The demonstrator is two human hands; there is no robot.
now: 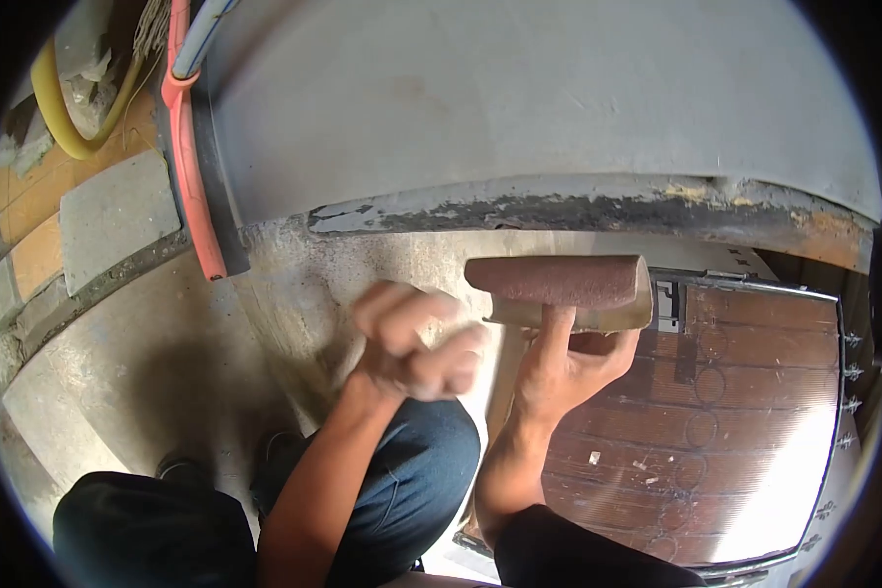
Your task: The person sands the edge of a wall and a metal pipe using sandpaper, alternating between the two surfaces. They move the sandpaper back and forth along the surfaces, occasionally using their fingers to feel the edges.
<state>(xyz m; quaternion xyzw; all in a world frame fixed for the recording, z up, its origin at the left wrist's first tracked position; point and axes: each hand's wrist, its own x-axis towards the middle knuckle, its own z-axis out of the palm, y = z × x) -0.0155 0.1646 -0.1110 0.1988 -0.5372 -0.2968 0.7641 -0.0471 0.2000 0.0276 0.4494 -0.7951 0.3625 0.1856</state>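
My right hand [570, 369] grips a folded sheet of sandpaper [559, 279] from below, thumb pressed against it. Its reddish-brown gritty face shows, and a tan backing is visible underneath and at the right end. To its left, my left hand [416, 338] hangs in the air above my knee, blurred by motion. Its fingers are half curled and apart, with nothing visible between them. Just beyond both hands runs the worn lower edge [559, 211] of a large grey panel [559, 98], its dark coating chipped. Neither hand touches that panel.
A brown ribbed panel [755, 392] in a dark frame lies at the right, bearing small scraps. At the left are a pink pipe [194, 186], a yellow hose [59, 113] and a grey slab [118, 220]. My bent knee [431, 451] is below my hands, over the concrete floor [98, 353].
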